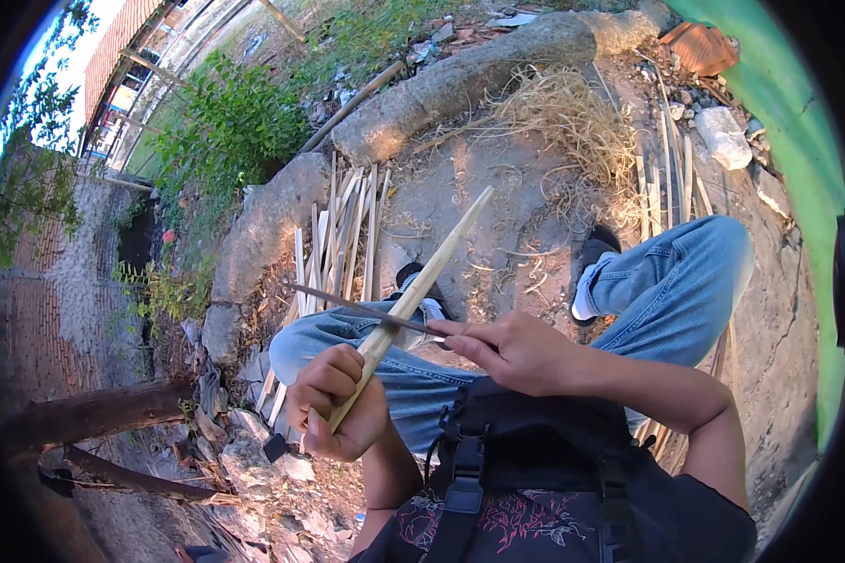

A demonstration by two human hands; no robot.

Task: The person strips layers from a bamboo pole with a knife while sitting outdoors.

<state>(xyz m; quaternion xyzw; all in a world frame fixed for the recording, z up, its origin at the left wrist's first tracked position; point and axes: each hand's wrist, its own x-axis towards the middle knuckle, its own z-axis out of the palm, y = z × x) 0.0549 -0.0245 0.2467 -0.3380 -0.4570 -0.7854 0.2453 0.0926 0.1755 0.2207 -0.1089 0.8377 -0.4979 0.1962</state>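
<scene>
Currently your left hand (340, 403) wraps the pale stick (434, 267) near its base, tip toward one o'clock; your right hand (526, 353) grips the knife (345, 303), crossing it toward half past nine. The stick looks light, stiff: hold below the knife.

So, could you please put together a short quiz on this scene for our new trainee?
1. Multiple choice: what does the person's left hand grip?
A) a white rock
B) a pale pointed stick
C) a black shoe
2. True or false: in the picture, the tangled heap of pale strands lies to the right of the leafy green bush.
3. Fill in the blank: the thin dark blade lying across the stick is held in the ____ hand.

Key:
1. B
2. True
3. Right; the right hand holds it at its near end.
</scene>
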